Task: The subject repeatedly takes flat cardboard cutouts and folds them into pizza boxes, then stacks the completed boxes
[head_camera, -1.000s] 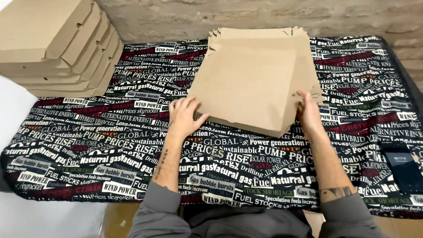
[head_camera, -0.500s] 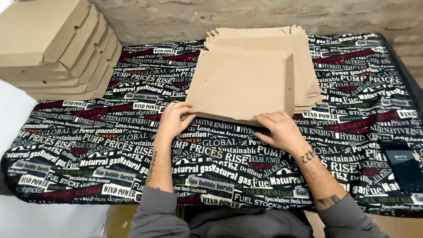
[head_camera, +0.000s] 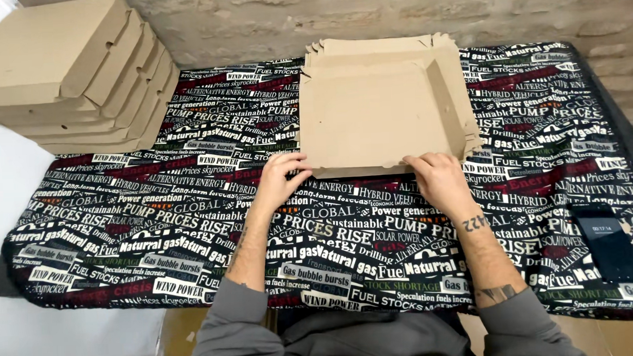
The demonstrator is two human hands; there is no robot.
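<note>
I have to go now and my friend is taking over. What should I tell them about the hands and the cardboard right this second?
Left hand: open, fingertips on the near left edge of the flat cardboard box blank.
Right hand: open, fingers on the blank's near right edge.
The blank lies on top of a pile of unfolded blanks on the printed tablecloth; its right flap is partly raised.
Done: a stack of folded boxes sits at the far left.
Left: this blank is not yet folded; more lie under it. A dark phone lies at the right.

A cardboard sheet (head_camera: 370,120) lies at the table's (head_camera: 122,234) back edge on a pile of sheets (head_camera: 460,75); boxes (head_camera: 67,74) fill the back left corner, a phone (head_camera: 608,241) sits near the front right
</note>
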